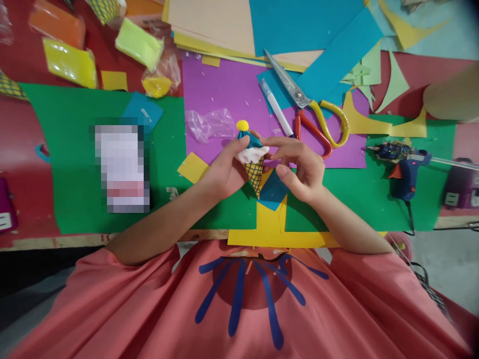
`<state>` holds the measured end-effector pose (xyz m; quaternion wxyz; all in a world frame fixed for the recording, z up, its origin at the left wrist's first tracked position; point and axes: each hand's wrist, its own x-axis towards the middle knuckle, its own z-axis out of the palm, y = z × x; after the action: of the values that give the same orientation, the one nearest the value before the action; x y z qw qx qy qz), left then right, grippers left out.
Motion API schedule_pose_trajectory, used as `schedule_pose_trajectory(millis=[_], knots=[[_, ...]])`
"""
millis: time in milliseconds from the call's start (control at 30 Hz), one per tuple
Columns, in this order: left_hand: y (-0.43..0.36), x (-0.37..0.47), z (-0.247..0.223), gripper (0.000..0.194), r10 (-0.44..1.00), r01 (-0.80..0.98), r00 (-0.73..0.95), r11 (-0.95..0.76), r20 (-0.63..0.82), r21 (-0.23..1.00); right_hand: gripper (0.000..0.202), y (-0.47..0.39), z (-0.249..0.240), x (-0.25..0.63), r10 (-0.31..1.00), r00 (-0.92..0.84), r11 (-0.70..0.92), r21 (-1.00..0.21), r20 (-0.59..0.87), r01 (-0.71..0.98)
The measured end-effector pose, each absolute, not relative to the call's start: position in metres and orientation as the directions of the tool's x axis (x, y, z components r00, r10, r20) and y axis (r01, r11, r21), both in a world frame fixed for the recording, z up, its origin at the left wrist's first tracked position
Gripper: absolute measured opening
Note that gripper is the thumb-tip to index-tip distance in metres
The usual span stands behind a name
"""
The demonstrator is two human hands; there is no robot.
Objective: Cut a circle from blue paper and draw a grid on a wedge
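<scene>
My left hand (228,172) is closed around a small craft ice cream cone (255,174), its thumb pressed on the blue pointed top. The cone is yellow with a dark criss-cross pattern, and its tip points down toward me. White clay-like stuff (252,154) rings its upper part, and a yellow ball (242,125) sits on the peak. On the other side, my right hand (299,167) has bent fingers, with thumb and forefinger apart. Its forefinger tip is at the edge of the white ring; whether it touches cannot be told.
Scissors (298,95) and a white pen (276,107) lie beyond my hands on purple paper (224,80). A blue glue gun (407,174) lies at the right, a blurred phone-like object (121,167) at the left. Clay packs (71,62) and coloured sheets (295,25) lie farther back.
</scene>
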<state>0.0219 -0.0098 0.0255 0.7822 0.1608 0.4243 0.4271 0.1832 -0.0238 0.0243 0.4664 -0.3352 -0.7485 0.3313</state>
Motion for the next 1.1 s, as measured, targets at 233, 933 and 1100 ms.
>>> schedule_pose_trajectory(millis=[233,933,1100], knots=[[-0.0074,0.0215,0.0293,0.011,0.754,-0.521,0.340,0.648,-0.562,0.555,0.016,-0.0235,0.0223,0.1839,0.769,-0.423,0.593,-0.781,0.478,0.197],[-0.0076,0.0216,0.0268,0.019,0.738,-0.487,0.350,0.670,-0.577,0.560,0.022,-0.0216,0.0230,0.1832,0.685,-0.443,0.726,-0.594,0.579,0.346],[-0.0071,0.0211,0.0289,0.019,0.743,-0.475,0.317,0.662,-0.589,0.580,0.021,-0.0222,0.0204,0.1833,0.619,-0.475,0.785,-0.465,0.625,0.411]])
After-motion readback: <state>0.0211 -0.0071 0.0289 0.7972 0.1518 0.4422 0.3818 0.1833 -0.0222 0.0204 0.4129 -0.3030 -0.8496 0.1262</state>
